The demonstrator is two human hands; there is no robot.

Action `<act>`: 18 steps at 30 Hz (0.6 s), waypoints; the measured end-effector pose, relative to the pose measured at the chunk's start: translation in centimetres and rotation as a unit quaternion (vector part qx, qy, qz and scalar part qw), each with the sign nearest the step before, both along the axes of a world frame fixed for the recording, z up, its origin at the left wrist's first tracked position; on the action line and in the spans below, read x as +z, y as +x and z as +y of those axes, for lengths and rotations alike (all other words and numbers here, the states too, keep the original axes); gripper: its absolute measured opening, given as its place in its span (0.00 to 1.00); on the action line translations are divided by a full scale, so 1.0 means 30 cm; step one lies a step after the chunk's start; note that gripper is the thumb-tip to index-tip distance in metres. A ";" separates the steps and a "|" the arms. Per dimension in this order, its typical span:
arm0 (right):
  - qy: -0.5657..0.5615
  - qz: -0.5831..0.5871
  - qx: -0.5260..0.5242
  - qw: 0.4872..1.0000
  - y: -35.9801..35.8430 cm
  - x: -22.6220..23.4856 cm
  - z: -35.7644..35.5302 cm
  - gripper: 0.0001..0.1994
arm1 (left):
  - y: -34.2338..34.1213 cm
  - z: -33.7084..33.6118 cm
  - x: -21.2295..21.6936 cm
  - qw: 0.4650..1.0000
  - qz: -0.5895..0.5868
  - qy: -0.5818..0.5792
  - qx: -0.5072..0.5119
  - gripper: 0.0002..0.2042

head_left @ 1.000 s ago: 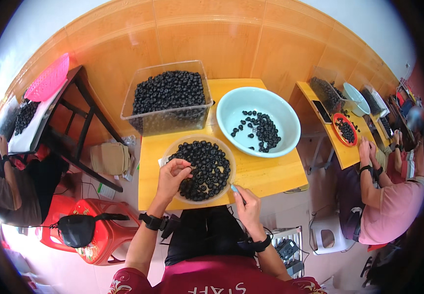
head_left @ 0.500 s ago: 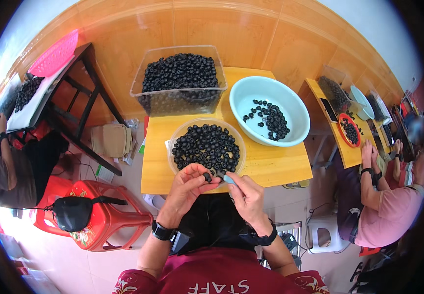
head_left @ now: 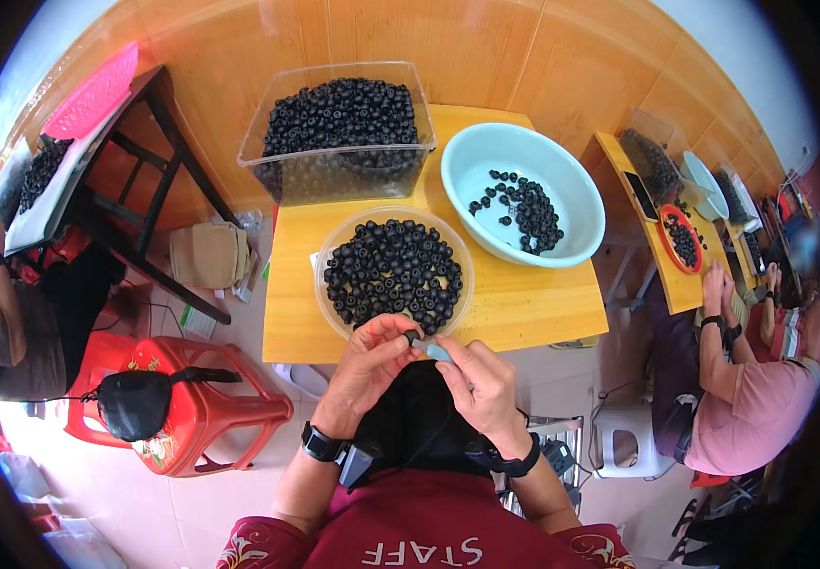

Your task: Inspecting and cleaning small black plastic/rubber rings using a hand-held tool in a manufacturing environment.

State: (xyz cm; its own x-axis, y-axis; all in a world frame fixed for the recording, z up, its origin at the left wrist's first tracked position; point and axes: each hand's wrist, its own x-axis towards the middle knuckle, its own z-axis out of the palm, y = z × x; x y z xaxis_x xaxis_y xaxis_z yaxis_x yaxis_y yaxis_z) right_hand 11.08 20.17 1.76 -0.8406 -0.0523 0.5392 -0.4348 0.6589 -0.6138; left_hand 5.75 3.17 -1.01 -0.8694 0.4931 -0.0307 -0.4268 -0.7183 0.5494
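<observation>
My left hand (head_left: 364, 368) pinches one small black rounded piece (head_left: 412, 337) between thumb and fingertips, just off the table's near edge. In my right hand (head_left: 484, 384) is a small tool with a light blue handle (head_left: 437, 352); its tip meets the black piece, and the tip's shape is too small to tell. Right beyond both hands stands a round clear tub (head_left: 469, 289), holding many black bead-like pieces (head_left: 391, 270) with holes in them.
Behind the tub, a clear rectangular bin (head_left: 343, 180) heaped with black pieces stands on the yellow table (head_left: 533, 308). A light blue basin (head_left: 481, 161) with fewer pieces is at right. Red stool (head_left: 225, 408) at left; other people sit on both sides.
Both hands now sit just nearer than the tub, where before they overlapped its near rim. The blue-handled tool has come closer to the black piece in my left hand. The whole view has shifted slightly.
</observation>
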 end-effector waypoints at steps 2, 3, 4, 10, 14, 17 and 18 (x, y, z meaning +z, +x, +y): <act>0.011 0.005 0.000 1.000 -0.003 -0.002 0.000 0.15 | 0.003 0.001 -0.001 1.000 -0.007 -0.008 0.002 0.09; 0.020 0.010 0.001 1.000 -0.005 -0.002 0.000 0.15 | 0.004 0.001 -0.001 1.000 -0.006 -0.012 -0.001 0.09; 0.022 0.013 -0.001 1.000 -0.007 -0.002 0.001 0.15 | 0.004 0.001 0.000 1.000 -0.007 -0.018 -0.002 0.09; 0.028 0.016 0.009 0.999 -0.020 0.001 -0.001 0.15 | -0.007 -0.006 0.003 1.000 -0.010 0.005 -0.012 0.09; 0.024 0.019 0.012 0.999 -0.031 0.006 -0.005 0.15 | -0.011 -0.011 -0.006 0.999 -0.025 0.015 -0.018 0.08; 0.028 0.015 0.021 0.999 -0.037 0.013 -0.003 0.16 | -0.017 -0.019 -0.008 1.000 -0.022 0.016 -0.013 0.08; 0.034 0.006 0.025 0.999 -0.039 0.016 -0.001 0.16 | -0.022 -0.023 -0.005 1.000 -0.017 0.012 -0.017 0.07</act>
